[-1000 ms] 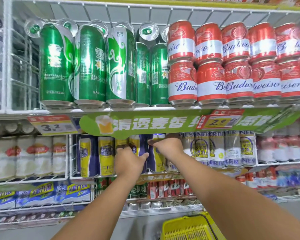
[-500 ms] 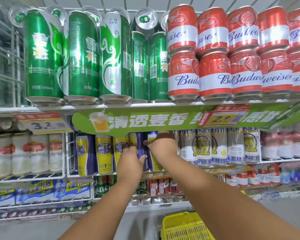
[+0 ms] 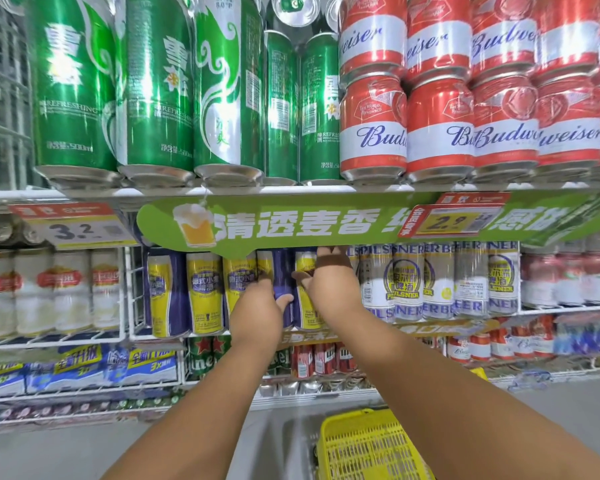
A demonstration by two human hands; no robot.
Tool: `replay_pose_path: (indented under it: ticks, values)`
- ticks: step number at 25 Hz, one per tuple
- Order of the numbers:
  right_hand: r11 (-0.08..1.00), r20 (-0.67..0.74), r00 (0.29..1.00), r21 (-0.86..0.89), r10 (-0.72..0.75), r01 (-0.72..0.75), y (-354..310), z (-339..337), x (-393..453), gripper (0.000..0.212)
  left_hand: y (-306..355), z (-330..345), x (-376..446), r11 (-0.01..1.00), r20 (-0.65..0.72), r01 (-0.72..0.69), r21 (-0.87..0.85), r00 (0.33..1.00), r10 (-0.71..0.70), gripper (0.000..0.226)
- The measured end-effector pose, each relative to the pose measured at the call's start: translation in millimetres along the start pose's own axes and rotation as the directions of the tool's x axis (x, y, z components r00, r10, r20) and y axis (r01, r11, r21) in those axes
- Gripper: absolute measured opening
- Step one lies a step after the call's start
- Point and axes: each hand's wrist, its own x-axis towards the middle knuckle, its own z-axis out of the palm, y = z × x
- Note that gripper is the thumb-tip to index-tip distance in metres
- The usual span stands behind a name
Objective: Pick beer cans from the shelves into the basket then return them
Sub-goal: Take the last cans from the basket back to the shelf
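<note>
Both your hands are up at the middle shelf (image 3: 84,341), under the green banner (image 3: 326,223), working the row of yellow-and-purple cans. Your left hand (image 3: 257,313) wraps one purple can (image 3: 282,271), thumb hooked round its right side. The fingers on its far side are out of sight behind the can, so you cannot tell how tightly they close. Your right hand (image 3: 329,282) sits on the neighbouring yellow can (image 3: 305,306), just beside the first, with fingers reaching up and over its top under the banner. They look curled on it, though the fingertips are lost in shadow.

Whether you are lifting these out or seating them back is not clear from this moment alone. Either way, keep each can upright and move it straight along the shelf's depth, since the neighbours stand touching and a tilt would likely knock them. Mind the banner overhanging the can tops.

The yellow basket (image 3: 361,445) sits low at the right, well apart from the shelf and cut off by the frame's bottom edge. Its inside is hard to read, so you cannot tell what it holds. The shelves at the edges are blurred
</note>
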Motion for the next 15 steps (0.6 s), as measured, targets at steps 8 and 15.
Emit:
replay_pose_path:
  ticks: [8,15]
  values:
    - [0.980,0.084,0.989,-0.142,-0.125,0.136,3.5,4.0,6.9,0.058,-8.0,2.5,0.5,0.998,0.016,-0.029,-0.056,0.999,0.030,0.035]
    - [0.984,0.036,0.993,-0.132,-0.116,0.120,11.6,-2.7,-3.0,0.064,-17.6,-9.7,-9.0,0.946,-0.055,-0.191,0.261,0.976,0.212,0.033]
